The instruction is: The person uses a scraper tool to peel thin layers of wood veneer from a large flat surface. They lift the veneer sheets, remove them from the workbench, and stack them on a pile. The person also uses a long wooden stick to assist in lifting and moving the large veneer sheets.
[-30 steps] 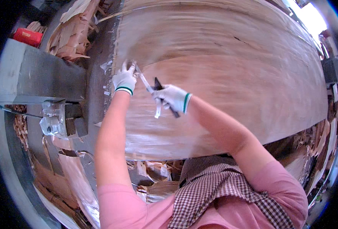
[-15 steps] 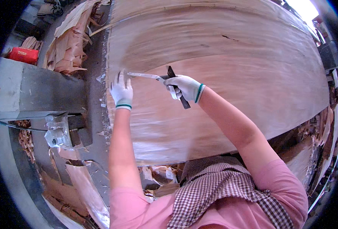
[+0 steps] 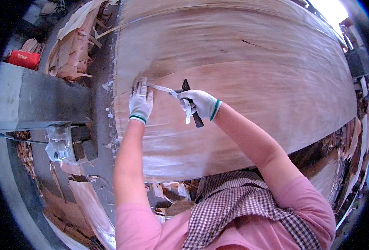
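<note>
Broad, thin wood veneer sheets (image 3: 251,112) lie before me, with a curved edge running across them. My left hand (image 3: 140,103), in a pale glove, rests flat on the veneer near its left side, fingers stretched out by that edge. My right hand (image 3: 201,102), also gloved, is closed around a dark, flat, bar-like tool (image 3: 186,85); its exact kind I cannot make out. The same hand holds a narrow white tape strip (image 3: 162,88) dotted with dark marks. One end of the tape reaches my left fingers; the other dangles below my right hand.
At left stands a grey block-like bench (image 3: 47,98) with a red box (image 3: 24,59) at its far end. A clear plastic container (image 3: 59,146) sits beside it. Torn veneer pieces (image 3: 74,46) are heaped at the far left, with more scraps (image 3: 90,204) on the floor.
My left hand has shifted right and slightly nearer, onto the veneer beside the tape's end. My right hand has come slightly nearer, and the tape's loose end hangs more visibly.
</note>
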The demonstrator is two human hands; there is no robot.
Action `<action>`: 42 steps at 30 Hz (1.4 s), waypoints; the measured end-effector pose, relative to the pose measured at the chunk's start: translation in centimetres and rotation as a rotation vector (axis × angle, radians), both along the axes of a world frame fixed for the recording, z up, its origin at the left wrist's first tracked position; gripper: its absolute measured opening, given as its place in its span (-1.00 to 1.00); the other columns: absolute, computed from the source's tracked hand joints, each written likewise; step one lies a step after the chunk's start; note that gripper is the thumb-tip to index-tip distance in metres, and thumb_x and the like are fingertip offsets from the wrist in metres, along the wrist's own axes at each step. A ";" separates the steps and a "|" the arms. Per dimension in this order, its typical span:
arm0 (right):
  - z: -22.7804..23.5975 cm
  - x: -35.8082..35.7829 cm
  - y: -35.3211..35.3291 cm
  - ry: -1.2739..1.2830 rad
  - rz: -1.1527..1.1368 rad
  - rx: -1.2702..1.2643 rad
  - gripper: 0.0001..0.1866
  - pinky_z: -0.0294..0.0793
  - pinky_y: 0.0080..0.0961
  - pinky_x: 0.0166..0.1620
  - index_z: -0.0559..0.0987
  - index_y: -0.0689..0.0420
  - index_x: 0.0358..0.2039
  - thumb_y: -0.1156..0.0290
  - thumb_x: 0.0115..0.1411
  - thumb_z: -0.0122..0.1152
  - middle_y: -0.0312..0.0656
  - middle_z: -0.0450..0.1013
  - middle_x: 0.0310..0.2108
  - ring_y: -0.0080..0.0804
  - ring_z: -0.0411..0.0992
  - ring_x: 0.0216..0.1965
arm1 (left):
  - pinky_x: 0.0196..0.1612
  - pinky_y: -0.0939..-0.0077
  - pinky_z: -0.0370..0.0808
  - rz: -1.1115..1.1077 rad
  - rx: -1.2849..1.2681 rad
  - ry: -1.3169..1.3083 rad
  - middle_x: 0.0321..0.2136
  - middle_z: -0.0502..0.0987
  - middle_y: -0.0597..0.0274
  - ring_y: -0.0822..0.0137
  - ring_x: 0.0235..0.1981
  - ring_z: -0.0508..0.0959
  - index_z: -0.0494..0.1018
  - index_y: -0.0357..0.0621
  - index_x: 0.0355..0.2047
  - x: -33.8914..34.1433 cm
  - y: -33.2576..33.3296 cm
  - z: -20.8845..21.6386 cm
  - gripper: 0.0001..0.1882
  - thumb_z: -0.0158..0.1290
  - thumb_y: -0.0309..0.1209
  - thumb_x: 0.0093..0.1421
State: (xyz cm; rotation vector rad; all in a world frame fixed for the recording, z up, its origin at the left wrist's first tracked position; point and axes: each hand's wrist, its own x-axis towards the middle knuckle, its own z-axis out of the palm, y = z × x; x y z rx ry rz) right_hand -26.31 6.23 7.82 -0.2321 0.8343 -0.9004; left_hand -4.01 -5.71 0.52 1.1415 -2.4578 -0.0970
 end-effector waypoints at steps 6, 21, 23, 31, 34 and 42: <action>0.1 -0.4 0.1 0.011 -0.005 0.024 -0.88 -0.02 -0.63 -0.66 0.39 0.05 -0.53 0.38 0.13 0.06 -0.44 0.20 -0.70 -0.65 0.06 -0.72 | 0.28 0.16 0.04 -0.109 0.064 -0.002 0.23 0.18 0.08 0.08 0.26 0.13 0.16 -0.04 0.23 1.5 0.0 0.3 -0.41 -0.01 -0.30 0.18; 2.4 -14.1 -2.0 0.398 0.018 -0.049 -0.79 0.14 -0.63 -0.67 0.43 0.06 -0.63 0.32 0.10 0.15 -0.34 0.35 -0.67 -0.59 0.20 -0.73 | 0.27 -0.20 -0.17 0.108 0.138 -0.478 0.21 0.25 0.36 0.21 0.29 0.11 0.31 0.14 0.15 -1.8 1.4 4.8 -0.53 -0.17 -0.11 0.25; 2.9 -16.9 0.0 0.311 -0.197 -0.071 -0.82 0.11 -0.67 -0.67 0.44 0.07 -0.56 0.32 0.14 0.12 -0.36 0.35 -0.66 -0.63 0.19 -0.72 | 0.28 -0.22 -0.22 0.176 0.181 -0.397 0.15 0.33 0.32 0.13 0.30 0.08 0.40 0.11 0.07 -5.0 2.4 6.0 -0.55 -0.09 -0.10 0.20; -0.6 -17.6 8.6 0.116 -0.563 0.049 -0.90 0.15 -0.72 -0.69 0.45 0.06 -0.30 0.36 0.19 0.08 -0.44 0.32 -0.64 -0.67 0.16 -0.75 | 0.28 -0.17 -0.40 -0.160 0.215 -0.023 0.34 -0.16 0.06 0.00 0.36 -0.22 -0.20 0.03 0.34 -24.6 7.2 4.8 0.03 0.17 -0.05 -0.01; -1.6 -17.6 9.8 0.012 -0.592 0.042 -0.84 0.14 -0.73 -0.70 0.46 0.01 -0.19 0.40 0.20 0.05 -0.43 0.36 -0.63 -0.69 0.16 -0.76 | 0.28 -0.21 -0.37 -0.154 0.234 0.044 0.36 -0.25 0.17 0.04 0.37 -0.27 -0.26 0.09 0.34 -27.2 7.3 4.3 0.10 0.23 -0.11 -0.06; -2.8 -18.7 9.5 -0.144 -0.589 0.032 -0.93 0.11 -0.69 -0.71 0.45 0.04 -0.31 0.37 0.20 0.05 -0.41 0.35 -0.66 -0.64 0.16 -0.76 | 0.28 -0.21 -0.36 -0.334 0.068 0.000 0.34 -0.09 0.24 0.07 0.35 -0.12 -0.10 0.07 0.32 -29.4 6.4 2.4 -0.18 0.04 -0.26 0.10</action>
